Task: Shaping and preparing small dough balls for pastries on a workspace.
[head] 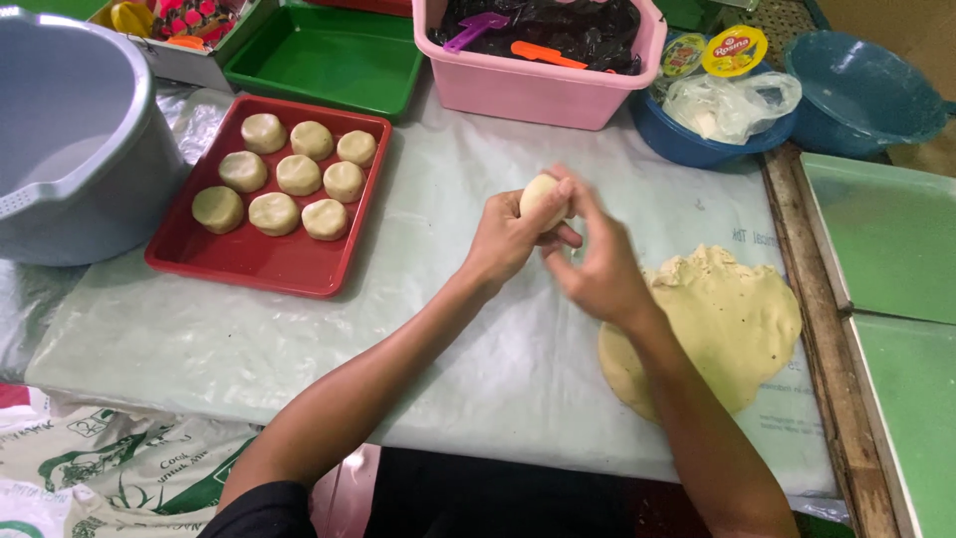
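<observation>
- The left hand [510, 237] is curled around a small ball of dough [543, 199] and holds it above the table.
- The right hand [596, 261] is half closed, and its fingers [583, 204] press on the same ball from the right side.
- The ball sits between both hands, up off the plastic sheet [448, 329] that covers the table.
- Just to the right, under the right arm, a big flat piece of dough [732, 324] lies on the sheet.
- To the left is a red tray [259, 261] with nine round dough pieces [289, 174] in it, in three rows.
- Far left stands a grey bucket [70, 139].
- At the far side are a green tray [329, 55], a pink tub [538, 85] and a blue bowl [697, 144].
</observation>
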